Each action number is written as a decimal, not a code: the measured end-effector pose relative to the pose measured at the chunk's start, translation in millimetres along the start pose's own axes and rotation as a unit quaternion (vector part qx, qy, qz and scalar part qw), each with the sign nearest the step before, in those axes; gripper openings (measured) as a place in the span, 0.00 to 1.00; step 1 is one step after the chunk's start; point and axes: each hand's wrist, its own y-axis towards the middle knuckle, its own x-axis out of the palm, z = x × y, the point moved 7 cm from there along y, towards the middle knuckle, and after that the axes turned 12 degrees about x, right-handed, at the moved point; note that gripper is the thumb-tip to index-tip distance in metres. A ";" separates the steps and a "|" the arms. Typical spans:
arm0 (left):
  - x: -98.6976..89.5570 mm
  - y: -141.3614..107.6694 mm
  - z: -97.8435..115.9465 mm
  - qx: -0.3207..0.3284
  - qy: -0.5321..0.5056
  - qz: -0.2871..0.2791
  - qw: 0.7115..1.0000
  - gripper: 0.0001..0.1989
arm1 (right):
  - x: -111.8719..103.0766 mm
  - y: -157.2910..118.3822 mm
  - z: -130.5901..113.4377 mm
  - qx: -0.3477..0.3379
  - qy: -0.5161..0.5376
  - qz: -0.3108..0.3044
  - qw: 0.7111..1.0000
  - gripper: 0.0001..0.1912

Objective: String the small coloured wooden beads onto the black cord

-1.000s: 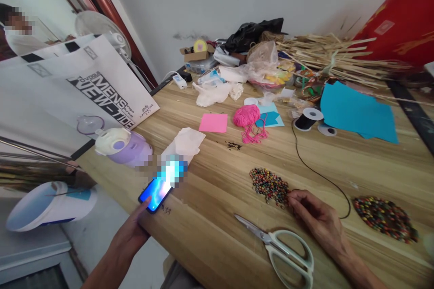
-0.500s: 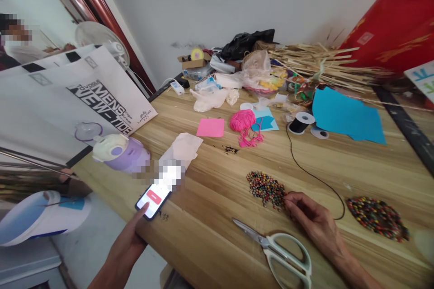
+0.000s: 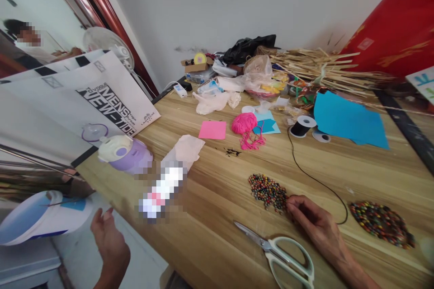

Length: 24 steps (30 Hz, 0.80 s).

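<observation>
One camera sits on the person's head and looks forward and down, so the right hand [image 3: 313, 219], pinching beside the beads [image 3: 267, 193], shows from above and behind. It is near enough that the scissors [image 3: 267, 244], closer to the camera than the grip, run off the bottom of the view, yet it sees wide, taking in the left hand [image 3: 110, 239] well to the left of the grip and the gray wall [image 3: 203, 4] far past it. The wooden table [image 3: 203, 235] around the grip looks slanted from up here.
</observation>
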 end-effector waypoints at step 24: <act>150.4 -241.3 257.4 0.673 -0.131 -0.489 0.539 0.22 | -6.5 -15.6 -18.0 -0.104 0.057 0.065 0.991 0.14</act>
